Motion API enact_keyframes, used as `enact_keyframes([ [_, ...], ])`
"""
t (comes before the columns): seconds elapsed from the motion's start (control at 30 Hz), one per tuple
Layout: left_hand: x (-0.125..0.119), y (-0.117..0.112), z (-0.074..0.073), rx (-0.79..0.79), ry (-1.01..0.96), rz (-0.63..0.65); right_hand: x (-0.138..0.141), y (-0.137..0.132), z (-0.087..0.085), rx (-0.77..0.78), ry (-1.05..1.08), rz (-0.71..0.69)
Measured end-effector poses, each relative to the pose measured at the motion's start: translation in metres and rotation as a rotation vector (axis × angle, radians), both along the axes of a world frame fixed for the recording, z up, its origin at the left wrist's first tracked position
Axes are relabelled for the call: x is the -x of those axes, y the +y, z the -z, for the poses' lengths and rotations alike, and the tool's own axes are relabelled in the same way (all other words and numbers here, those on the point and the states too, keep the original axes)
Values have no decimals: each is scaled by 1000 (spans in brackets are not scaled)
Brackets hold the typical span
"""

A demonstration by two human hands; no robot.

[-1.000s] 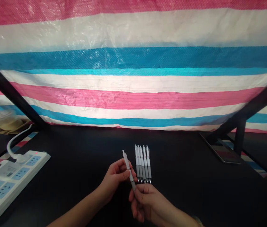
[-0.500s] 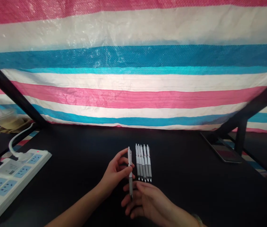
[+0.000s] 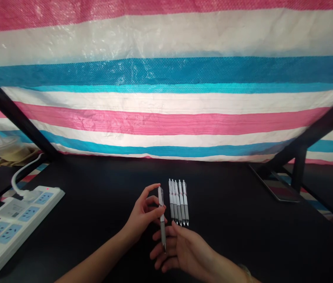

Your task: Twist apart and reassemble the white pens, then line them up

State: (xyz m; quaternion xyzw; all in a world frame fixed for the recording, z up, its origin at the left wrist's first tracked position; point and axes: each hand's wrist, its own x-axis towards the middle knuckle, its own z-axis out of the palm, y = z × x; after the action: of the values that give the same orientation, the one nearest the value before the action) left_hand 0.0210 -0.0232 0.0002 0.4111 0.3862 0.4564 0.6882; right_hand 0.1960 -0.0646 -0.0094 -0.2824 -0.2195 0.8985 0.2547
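My left hand [image 3: 144,214] pinches a white and grey pen [image 3: 161,214] by its middle, holding it nearly upright with the tip pointing down. Just right of it, several matching pens [image 3: 178,202] lie side by side in a neat row on the black table [image 3: 96,204]. My right hand [image 3: 181,249] hovers below the held pen, fingers spread and loose, its fingertips close to the pen's tip and the row's lower ends, holding nothing.
A white power strip [image 3: 10,224] with a plugged cable lies at the left. A plastic cup with a straw [image 3: 4,147] stands at the far left. A phone [image 3: 275,188] lies at the right by black frame bars. A striped tarp [image 3: 166,98] hangs behind.
My right hand has let go of the pen's lower end and opened. My left hand has swung the pen from a tilt to nearly upright, beside the row.
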Motion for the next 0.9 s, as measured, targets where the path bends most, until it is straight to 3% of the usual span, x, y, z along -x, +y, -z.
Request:
enact_keyframes([
  [0.9, 1, 3, -6, 66, -109, -78, 1, -1, 0, -4, 13, -6],
])
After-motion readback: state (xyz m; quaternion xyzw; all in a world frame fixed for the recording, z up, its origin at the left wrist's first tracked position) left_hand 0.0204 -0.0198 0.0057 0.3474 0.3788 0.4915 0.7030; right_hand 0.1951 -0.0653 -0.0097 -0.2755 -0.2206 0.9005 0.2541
